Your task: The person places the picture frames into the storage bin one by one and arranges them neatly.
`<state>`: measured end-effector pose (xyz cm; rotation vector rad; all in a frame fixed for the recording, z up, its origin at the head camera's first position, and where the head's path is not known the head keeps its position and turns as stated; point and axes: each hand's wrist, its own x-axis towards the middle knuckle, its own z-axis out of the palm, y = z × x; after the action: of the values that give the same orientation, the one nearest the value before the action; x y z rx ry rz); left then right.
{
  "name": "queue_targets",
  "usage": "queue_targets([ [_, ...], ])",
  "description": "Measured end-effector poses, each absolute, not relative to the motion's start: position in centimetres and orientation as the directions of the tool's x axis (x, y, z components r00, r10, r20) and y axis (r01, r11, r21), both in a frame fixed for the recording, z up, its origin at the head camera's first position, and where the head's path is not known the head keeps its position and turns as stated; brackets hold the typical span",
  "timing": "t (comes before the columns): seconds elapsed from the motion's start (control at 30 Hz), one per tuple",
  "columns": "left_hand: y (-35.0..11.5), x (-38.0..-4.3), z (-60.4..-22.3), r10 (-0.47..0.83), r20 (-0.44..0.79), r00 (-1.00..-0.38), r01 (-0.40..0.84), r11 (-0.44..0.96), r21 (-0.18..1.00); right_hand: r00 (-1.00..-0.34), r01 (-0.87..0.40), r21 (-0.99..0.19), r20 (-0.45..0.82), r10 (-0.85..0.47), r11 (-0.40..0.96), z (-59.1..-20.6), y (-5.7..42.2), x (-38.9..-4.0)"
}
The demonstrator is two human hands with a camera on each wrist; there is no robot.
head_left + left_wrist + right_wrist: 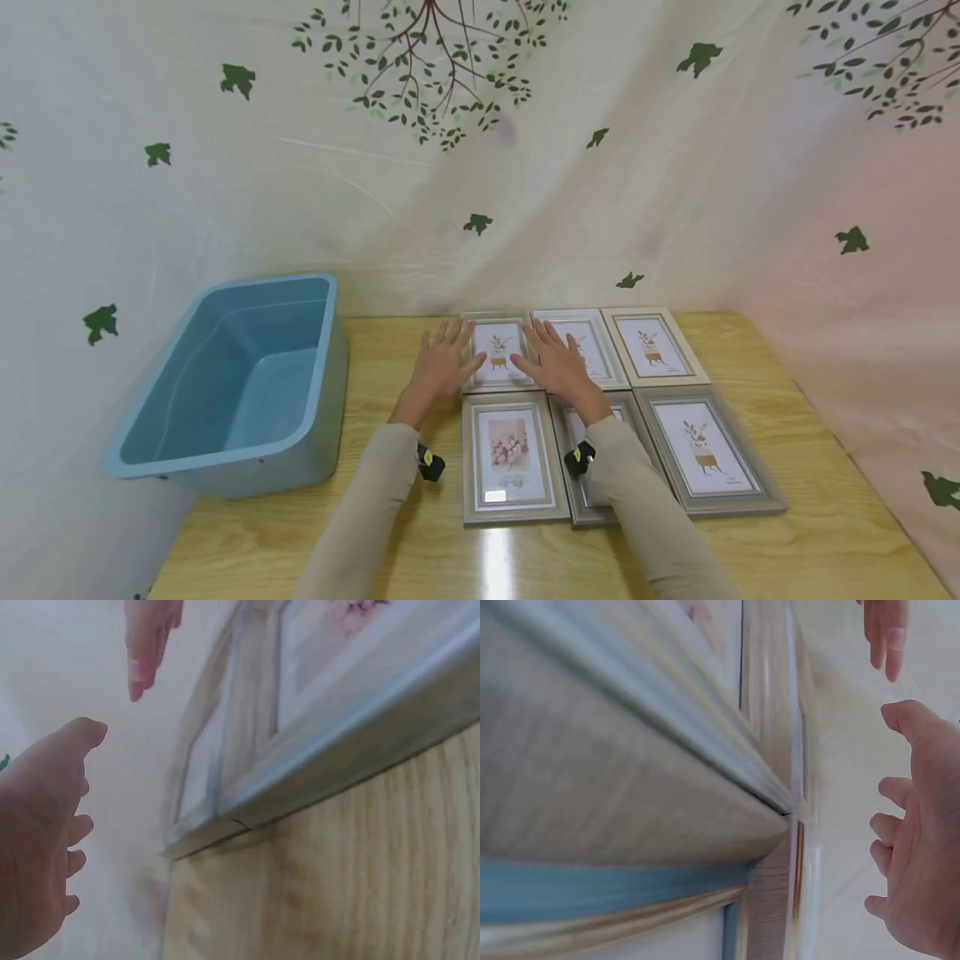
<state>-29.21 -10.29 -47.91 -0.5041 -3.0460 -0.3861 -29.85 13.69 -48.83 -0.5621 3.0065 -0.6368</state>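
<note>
My left hand (441, 365) hovers at the left side of the back-left picture frame (498, 346), fingers straight and spread. Over that frame's right edge and the back-middle picture frame (597, 343) is my right hand (561, 367), also spread and holding nothing. In both wrist views the hands stand apart above the frames, thumbs toward each other. A frame with a pink flower picture (512, 454) lies in front of the back-left one. Beside it, the front-middle frame (564, 442) is partly hidden by my right forearm.
A back-right cream frame (652, 346) and a front-right grey frame (703, 450) complete two rows lying close together. On the left stands a deep blue plastic tub (318, 417). The wooden table (765, 375) backs onto a hanging cloth (375, 217) printed with leaves.
</note>
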Motion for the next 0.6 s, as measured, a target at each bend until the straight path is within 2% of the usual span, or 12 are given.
queue_targets([
  [0.2,-10.4,-28.3,-45.1,0.313,0.107,-0.944,0.33,0.909,0.254,-0.929,-0.363,-0.364,0.071,-0.363,0.858,-47.7,12.7,-30.1],
  [0.47,-11.8,-26.2,-39.9,0.325,0.197,-0.925,0.368,0.896,0.247,-0.909,-0.414,-0.386,0.126,-0.397,0.824,-45.0,11.1,-30.0],
  [0.6,-13.5,-24.3,-36.7,0.301,0.211,-0.93,0.354,0.886,0.299,-0.889,-0.456,-0.391,0.164,-0.426,0.8,-43.4,9.8,-29.7],
])
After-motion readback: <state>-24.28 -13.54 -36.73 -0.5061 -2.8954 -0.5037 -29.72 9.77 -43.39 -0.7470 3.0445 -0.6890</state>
